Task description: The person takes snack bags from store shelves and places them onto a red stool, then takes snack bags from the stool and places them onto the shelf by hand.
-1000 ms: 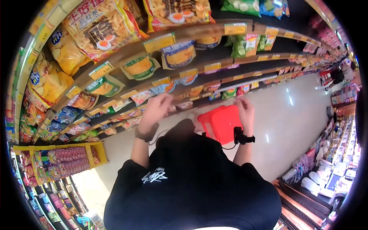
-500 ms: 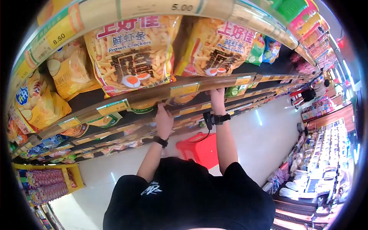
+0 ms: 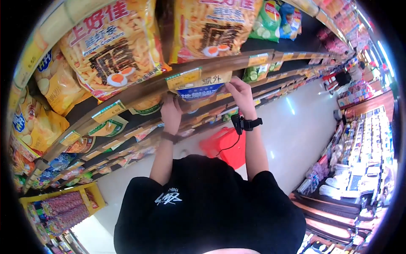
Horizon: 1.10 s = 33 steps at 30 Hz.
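Note:
A snack bag with a blue band point(image 3: 198, 92) and white characters sticks out from under the upper shelf edge, between my two hands. The thumb and fingers of my right hand point(image 3: 242, 97) pinch its right edge. My left hand point(image 3: 171, 115) is closed at its left edge; motion blur softens those fingers, and the tips are partly hidden by the shelf lip. The back of the bag is hidden under the shelf. Above stand two large prawn cracker bags, one on the left point(image 3: 116, 53) and one on the right point(image 3: 213, 34).
The upper shelf edge point(image 3: 148, 86) carries price tags. More snack bags, such as a green one point(image 3: 108, 126), fill the shelves below. A red stool point(image 3: 228, 146) stands on the floor beneath my arms. Another person point(image 3: 344, 77) is far off in the aisle on the right.
The blue-banded bag has come out from under the shelf edge between my hands. My left hand has shifted slightly left and up. The view has shifted, so the upper bags appear higher and farther left.

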Each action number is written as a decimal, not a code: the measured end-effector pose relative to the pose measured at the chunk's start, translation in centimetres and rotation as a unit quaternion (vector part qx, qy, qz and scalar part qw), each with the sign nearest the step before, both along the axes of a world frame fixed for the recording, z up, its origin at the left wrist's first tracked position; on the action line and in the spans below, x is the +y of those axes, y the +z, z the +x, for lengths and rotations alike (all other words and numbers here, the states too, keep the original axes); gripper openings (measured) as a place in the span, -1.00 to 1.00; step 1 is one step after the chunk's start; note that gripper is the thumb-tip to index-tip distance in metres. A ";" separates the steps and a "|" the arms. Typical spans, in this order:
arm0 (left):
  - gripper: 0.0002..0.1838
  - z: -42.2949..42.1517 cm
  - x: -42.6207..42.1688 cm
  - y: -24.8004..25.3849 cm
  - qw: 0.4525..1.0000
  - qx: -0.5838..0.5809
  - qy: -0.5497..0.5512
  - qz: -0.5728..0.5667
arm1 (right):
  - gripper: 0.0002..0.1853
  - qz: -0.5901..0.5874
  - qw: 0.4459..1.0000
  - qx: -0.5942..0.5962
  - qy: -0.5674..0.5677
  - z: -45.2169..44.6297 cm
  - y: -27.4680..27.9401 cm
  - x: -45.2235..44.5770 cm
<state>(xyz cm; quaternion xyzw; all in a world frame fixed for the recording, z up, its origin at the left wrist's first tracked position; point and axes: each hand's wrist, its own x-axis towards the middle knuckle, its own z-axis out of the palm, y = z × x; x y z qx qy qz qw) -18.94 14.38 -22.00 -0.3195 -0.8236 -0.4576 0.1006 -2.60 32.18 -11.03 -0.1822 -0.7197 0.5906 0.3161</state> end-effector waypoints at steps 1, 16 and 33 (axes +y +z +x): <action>-0.86 -0.9 0.2 -1.9 1.000 -0.018 -0.005 -0.014 | -0.88 0.015 1.000 0.005 0.005 0.3 -0.1 -0.1; -0.85 5.0 -2.4 1.1 0.985 -0.084 -0.147 0.029 | -0.71 0.094 0.994 0.049 -0.002 10.5 1.9 -3.5; -0.88 9.7 -0.2 1.1 0.851 -0.411 -0.309 -0.106 | -0.88 0.026 0.954 -0.043 -0.297 21.8 -4.0 -0.6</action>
